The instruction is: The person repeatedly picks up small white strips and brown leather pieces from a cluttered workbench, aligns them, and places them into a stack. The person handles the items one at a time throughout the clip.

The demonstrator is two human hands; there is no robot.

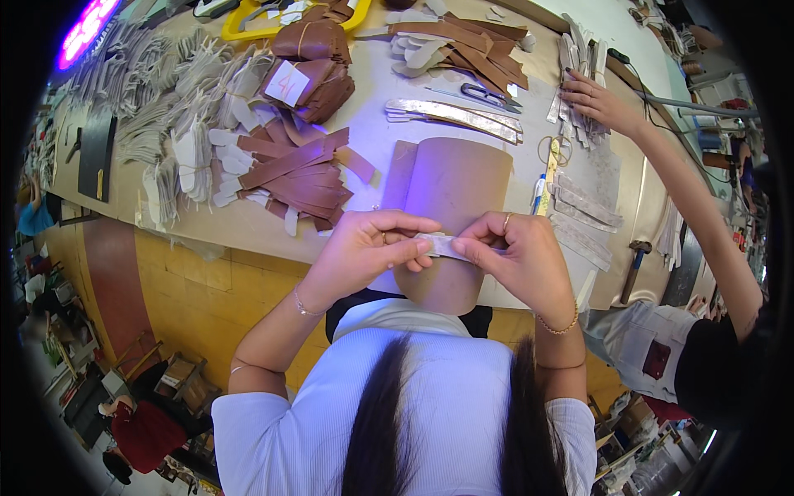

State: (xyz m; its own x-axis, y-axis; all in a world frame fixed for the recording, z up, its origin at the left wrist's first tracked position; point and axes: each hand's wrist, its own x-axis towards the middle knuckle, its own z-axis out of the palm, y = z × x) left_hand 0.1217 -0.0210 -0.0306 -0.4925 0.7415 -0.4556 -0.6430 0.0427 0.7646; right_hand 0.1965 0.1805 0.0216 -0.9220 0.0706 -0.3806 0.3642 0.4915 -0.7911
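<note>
My left hand [376,246] and my right hand [521,248] meet in front of my chest. Between them they pinch a short pale grey strip [442,245], thumbs and forefingers pressed on its two ends. Both hands are closed on it. Beneath the strip, a curved brown sheet [463,178] lies on the table and bends down over its near edge toward my lap. Left of my hands is a loose pile of brown leather-like strips [298,174], some with pale undersides. Beyond the sheet lie long pale metallic-looking strips [455,117] and dark-handled thread snips [488,96].
Bundled pale strips [186,78] crowd the table's left. A tagged brown bundle [314,70] and a yellow tray [236,31] stand farther back. Brown strips [475,50] are heaped behind. At right are a yellow tool [551,175], a hammer [636,269] and a co-worker's hand [602,103] on grey strips.
</note>
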